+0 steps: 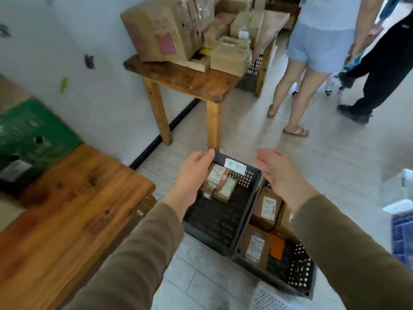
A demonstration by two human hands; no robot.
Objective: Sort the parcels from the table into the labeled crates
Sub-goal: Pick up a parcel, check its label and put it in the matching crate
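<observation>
left hand (pixel 192 173), right hand (pixel 280 175) above perforated black crate (pixel 220 222) of cardboard parcels (pixel 225 186)

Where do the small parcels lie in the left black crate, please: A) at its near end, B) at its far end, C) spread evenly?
B: the small parcels cluster by the white label at the far end of the left black crate; the rest is bare.

Left crate (pixel 219 222) is sitting beside right crate (pixel 298 278) on the floor (pixel 312 157), parcels (pixel 221 182) lying in both; near table (pixel 67 220) is standing at my left, far table (pixel 196 83) beyond, bearing boxes (pixel 161 32)
</observation>
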